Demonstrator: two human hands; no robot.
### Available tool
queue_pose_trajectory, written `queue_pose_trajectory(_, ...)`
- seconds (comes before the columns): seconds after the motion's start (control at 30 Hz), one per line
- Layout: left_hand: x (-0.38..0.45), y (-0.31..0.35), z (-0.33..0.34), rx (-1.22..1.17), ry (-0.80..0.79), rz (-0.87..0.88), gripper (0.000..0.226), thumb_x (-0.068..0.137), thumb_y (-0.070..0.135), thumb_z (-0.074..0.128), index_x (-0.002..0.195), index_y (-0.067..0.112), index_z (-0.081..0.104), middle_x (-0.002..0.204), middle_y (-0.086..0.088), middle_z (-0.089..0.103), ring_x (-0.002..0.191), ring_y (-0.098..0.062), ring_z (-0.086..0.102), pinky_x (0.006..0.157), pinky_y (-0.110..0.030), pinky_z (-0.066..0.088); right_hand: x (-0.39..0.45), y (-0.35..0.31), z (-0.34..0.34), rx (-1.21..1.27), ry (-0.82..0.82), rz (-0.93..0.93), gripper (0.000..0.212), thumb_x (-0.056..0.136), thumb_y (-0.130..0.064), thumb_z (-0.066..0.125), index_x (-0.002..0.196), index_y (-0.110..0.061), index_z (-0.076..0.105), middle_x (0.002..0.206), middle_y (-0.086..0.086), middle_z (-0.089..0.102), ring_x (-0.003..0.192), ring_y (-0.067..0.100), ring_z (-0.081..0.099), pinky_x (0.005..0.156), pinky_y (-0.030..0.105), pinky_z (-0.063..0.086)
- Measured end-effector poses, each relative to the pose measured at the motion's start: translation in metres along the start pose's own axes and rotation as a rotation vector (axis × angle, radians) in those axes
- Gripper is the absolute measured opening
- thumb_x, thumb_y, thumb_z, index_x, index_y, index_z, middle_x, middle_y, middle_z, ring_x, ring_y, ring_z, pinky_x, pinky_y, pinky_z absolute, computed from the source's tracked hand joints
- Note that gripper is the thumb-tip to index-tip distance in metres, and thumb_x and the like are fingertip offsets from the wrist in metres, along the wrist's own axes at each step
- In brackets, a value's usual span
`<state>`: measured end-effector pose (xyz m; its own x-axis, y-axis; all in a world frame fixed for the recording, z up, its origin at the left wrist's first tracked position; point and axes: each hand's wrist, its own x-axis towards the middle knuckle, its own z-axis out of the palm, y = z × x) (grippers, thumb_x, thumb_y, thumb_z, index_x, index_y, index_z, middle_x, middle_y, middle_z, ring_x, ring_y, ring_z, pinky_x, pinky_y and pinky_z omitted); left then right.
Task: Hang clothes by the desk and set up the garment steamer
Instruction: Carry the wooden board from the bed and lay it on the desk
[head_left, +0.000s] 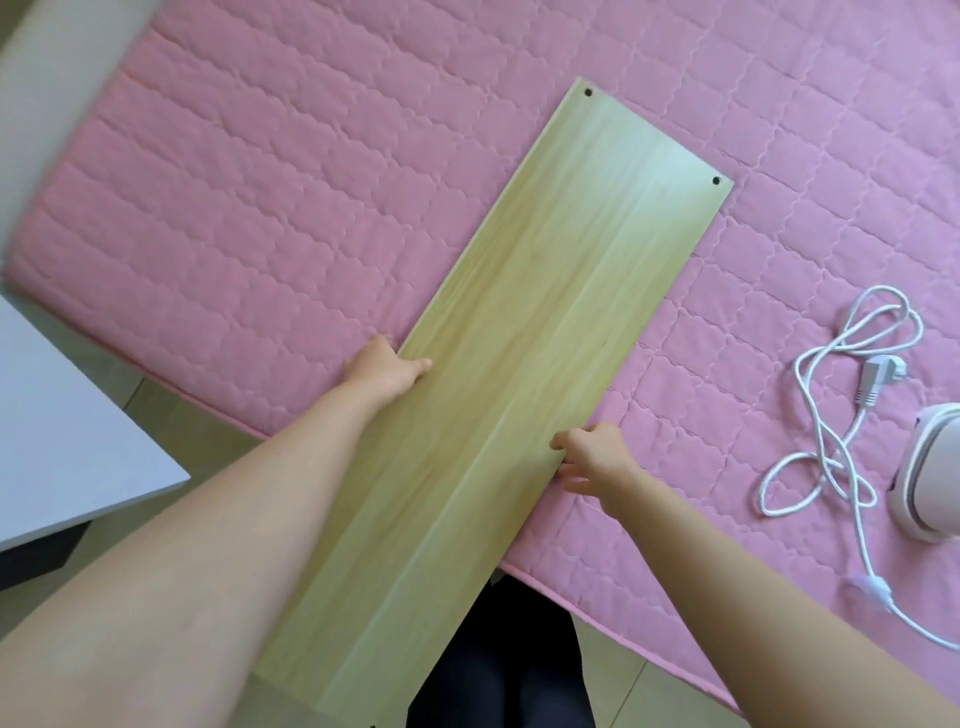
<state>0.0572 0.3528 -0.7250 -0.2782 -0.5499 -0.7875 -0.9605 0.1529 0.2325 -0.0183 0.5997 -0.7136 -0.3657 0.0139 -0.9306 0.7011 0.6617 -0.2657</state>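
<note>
A long light wooden board (545, 291) with small dark holes at its far corners lies slanted across the pink quilted bed (270, 208), its near end overhanging the bed's edge. My left hand (387, 366) grips the board's left edge, thumb on top. My right hand (592, 454) grips its right edge, thumb on top and fingers underneath. A white garment steamer (930, 478) lies on the bed at the far right, cut off by the frame. Its white cord (841, 415) lies in loops with the plug (872, 379) beside it.
A white desk corner (67, 436) juts in at the left, close to the bed's edge. Tiled floor shows between desk and bed. Dark trouser legs (498, 675) stand below the board.
</note>
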Motion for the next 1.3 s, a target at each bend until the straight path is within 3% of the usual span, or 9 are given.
queue_pose_trajectory(0.13, -0.012, -0.002, -0.004, -0.190, -0.050, 0.025, 0.033, 0.072, 0.047, 0.070, 0.092, 0.021, 0.063, 0.097, -0.005, 0.071, 0.091, -0.026, 0.066, 0.088, -0.038, 0.053, -0.001, 0.000, 0.002, -0.003, -0.004, 0.028, 0.013, 0.078, -0.009, 0.061, 0.083, -0.008, 0.049, 0.079, 0.010, 0.044, 0.069, 0.025, 0.046, 0.063, 0.035, 0.039)
queue_pose_trajectory(0.27, -0.029, 0.000, -0.009, -0.326, -0.051, 0.052, 0.017, 0.082, 0.026, 0.072, 0.083, 0.017, 0.057, 0.078, -0.002, 0.064, 0.068, -0.018, 0.060, 0.063, -0.027, 0.047, -0.006, -0.001, 0.001, -0.016, 0.010, 0.001, 0.009, 0.081, -0.007, 0.059, 0.083, -0.006, 0.050, 0.082, 0.011, 0.047, 0.072, 0.025, 0.049, 0.064, 0.035, 0.042)
queue_pose_trajectory(0.47, -0.058, -0.001, -0.014, -0.291, -0.051, 0.128, 0.022, 0.078, 0.018, 0.074, 0.092, 0.017, 0.057, 0.096, -0.008, 0.068, 0.086, -0.026, 0.067, 0.081, -0.039, 0.054, -0.022, -0.004, -0.007, -0.213, -0.010, -0.086, 0.022, 0.062, -0.015, 0.047, 0.083, -0.012, 0.053, 0.079, 0.011, 0.049, 0.072, 0.024, 0.046, 0.068, 0.032, 0.039)
queue_pose_trajectory(0.57, -0.073, 0.000, -0.012, -0.253, 0.008, 0.163, 0.023, 0.077, 0.018, 0.075, 0.090, 0.021, 0.057, 0.099, -0.007, 0.070, 0.091, -0.026, 0.067, 0.084, -0.039, 0.052, -0.044, -0.021, -0.013, -0.416, -0.022, -0.233, 0.042, 0.084, -0.014, 0.049, 0.126, -0.008, 0.052, 0.114, 0.010, 0.060, 0.100, 0.028, 0.056, 0.082, 0.030, 0.043)
queue_pose_trajectory(0.63, -0.088, 0.004, -0.010, -0.247, 0.058, 0.177, 0.022, 0.077, 0.019, 0.075, 0.089, 0.024, 0.058, 0.097, -0.005, 0.071, 0.092, -0.025, 0.067, 0.084, -0.037, 0.052, -0.056, -0.035, -0.017, -0.443, -0.024, -0.344, 0.046, 0.089, -0.012, 0.047, 0.134, -0.009, 0.045, 0.126, 0.007, 0.058, 0.110, 0.022, 0.055, 0.084, 0.028, 0.044)
queue_pose_trajectory(0.8, -0.141, 0.014, -0.003, -0.199, 0.159, 0.219, 0.016, 0.081, 0.021, 0.070, 0.096, 0.021, 0.064, 0.102, -0.001, 0.071, 0.098, -0.022, 0.064, 0.083, -0.031, 0.049, -0.100, -0.064, -0.024, -0.491, 0.023, -0.745, 0.044, 0.089, -0.003, 0.042, 0.132, -0.012, 0.047, 0.127, 0.002, 0.056, 0.111, 0.015, 0.053, 0.091, 0.030, 0.046)
queue_pose_trajectory(1.0, -0.206, 0.023, 0.022, -0.206, 0.234, 0.319, 0.028, 0.085, 0.014, 0.052, 0.107, 0.023, 0.066, 0.094, -0.006, 0.073, 0.092, -0.036, 0.062, 0.076, -0.041, 0.051, -0.133, -0.081, -0.037, -1.092, 0.123, -1.515, 0.061, 0.069, 0.016, 0.049, 0.127, -0.002, 0.054, 0.127, 0.015, 0.055, 0.125, 0.039, 0.044, 0.105, 0.048, 0.040)
queue_pose_trajectory(1.13, -0.236, 0.022, 0.042, -0.189, 0.277, 0.382, 0.042, 0.087, 0.013, 0.050, 0.124, 0.031, 0.059, 0.094, -0.007, 0.073, 0.091, -0.037, 0.061, 0.075, -0.042, 0.050, -0.127, -0.072, -0.052, -1.581, 0.128, -1.631, 0.049, 0.062, 0.009, 0.065, 0.108, -0.006, 0.064, 0.110, 0.013, 0.063, 0.124, 0.040, 0.049, 0.107, 0.058, 0.033)
queue_pose_trajectory(1.3, -0.253, 0.017, 0.067, -0.110, 0.345, 0.423, 0.027, 0.094, 0.022, 0.052, 0.120, 0.019, 0.057, 0.090, -0.011, 0.069, 0.085, -0.037, 0.062, 0.067, -0.043, 0.049, -0.132, -0.073, -0.073, -1.763, 0.150, -1.666, 0.040, 0.071, 0.004, 0.059, 0.107, -0.012, 0.060, 0.093, 0.006, 0.058, 0.090, 0.030, 0.056, 0.106, 0.059, 0.031)
